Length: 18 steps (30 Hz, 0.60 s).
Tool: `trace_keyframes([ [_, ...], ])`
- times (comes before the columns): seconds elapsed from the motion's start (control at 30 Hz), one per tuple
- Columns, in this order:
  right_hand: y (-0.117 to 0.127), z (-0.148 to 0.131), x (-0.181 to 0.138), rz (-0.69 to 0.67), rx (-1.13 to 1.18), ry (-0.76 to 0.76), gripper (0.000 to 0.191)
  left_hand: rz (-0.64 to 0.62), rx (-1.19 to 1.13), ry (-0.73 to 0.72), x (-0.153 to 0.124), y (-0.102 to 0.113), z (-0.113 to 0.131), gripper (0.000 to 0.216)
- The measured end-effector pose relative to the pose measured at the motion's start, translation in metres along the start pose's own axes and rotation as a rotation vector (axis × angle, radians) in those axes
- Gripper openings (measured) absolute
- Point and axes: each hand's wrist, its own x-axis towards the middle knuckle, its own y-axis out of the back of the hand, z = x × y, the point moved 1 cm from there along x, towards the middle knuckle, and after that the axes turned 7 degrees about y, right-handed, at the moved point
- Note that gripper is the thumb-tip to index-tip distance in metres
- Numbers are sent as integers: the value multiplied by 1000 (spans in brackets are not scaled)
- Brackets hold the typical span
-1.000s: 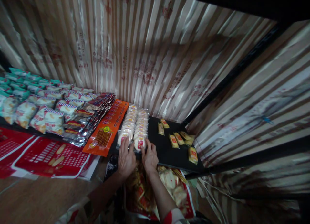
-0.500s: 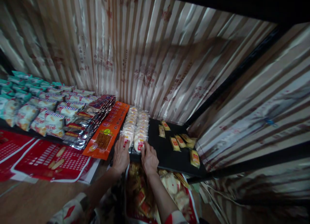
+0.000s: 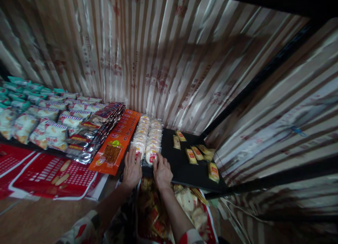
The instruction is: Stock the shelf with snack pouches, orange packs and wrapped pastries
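Two side-by-side rows of clear-wrapped, round white crackers, a left row point(image 3: 139, 136) and a right row point(image 3: 155, 135), run back along the black shelf point(image 3: 175, 166). At the near end of the left row, my left hand point(image 3: 132, 169) rests with outstretched fingers against the front packet. My right hand point(image 3: 162, 171) touches the right edge of the front packet point(image 3: 151, 156) in the other row, its fingers loosely bent and apart. Neither hand is closed around a packet. An orange snack bag point(image 3: 113, 145) lies just left of the rows.
Small yellow packets point(image 3: 191, 156) lie scattered on the shelf's right part. Silver-and-dark bags point(image 3: 89, 135) and white puffed bags point(image 3: 55, 133) fill the left. Below stands a red-rimmed basket point(image 3: 212, 224) of wrapped snacks; red baskets point(image 3: 50, 175) sit lower left. A dark post point(image 3: 253, 82) slants at right.
The view has shifted slightly. Both hands keep nearly the same place at the front packets, and the rows look unchanged.
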Motion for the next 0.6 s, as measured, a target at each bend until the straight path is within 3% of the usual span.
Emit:
trace_keyframes([
  [0.37, -5, 10, -9, 25, 145, 34, 43, 49, 8, -41, -3, -2, -4, 48],
  [0.6, -10, 27, -36, 235, 379, 127, 46, 5, -16, -71, -5, 0, -10, 53],
])
